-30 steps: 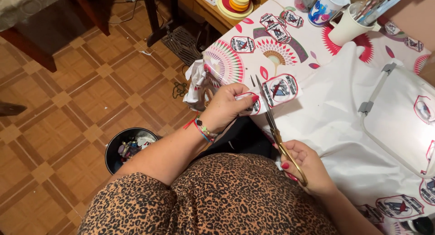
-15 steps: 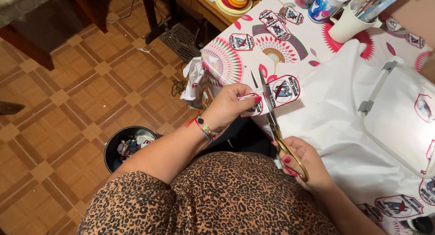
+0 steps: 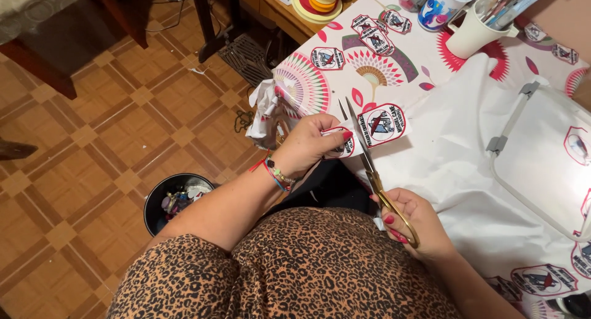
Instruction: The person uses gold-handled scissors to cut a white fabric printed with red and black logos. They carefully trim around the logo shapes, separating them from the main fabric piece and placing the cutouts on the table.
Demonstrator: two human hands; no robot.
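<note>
1. Scissors sit at mid-frame, gold handles low, blades parted and aimed toward the top of the picture, so the cut runs away from the body.
2. Right hand, lower centre-right, is closed through the handle loops; a grip low down leaves the blades free over the cloth.
3. Left hand, just left of the blades, pinches a patch between thumb and fingers, clamped on it. Holding it taut beside the blades looks meant to keep the edge steady.
4. Second patch, a shield shape in red and white, lies just right of the blades, joined to the white fabric that spreads over the right half of the frame.
5. Counter, under a patterned cover, fills the upper right and carries more cut patches laid out flat, well apart from the hands.
6. Mug with brushes stands at the top right, clear of the cutting.
7. Bin sits on the floor at lower left, below the counter's edge, near where scraps would fall.
8. Hoop lies on the fabric at far right.
</note>
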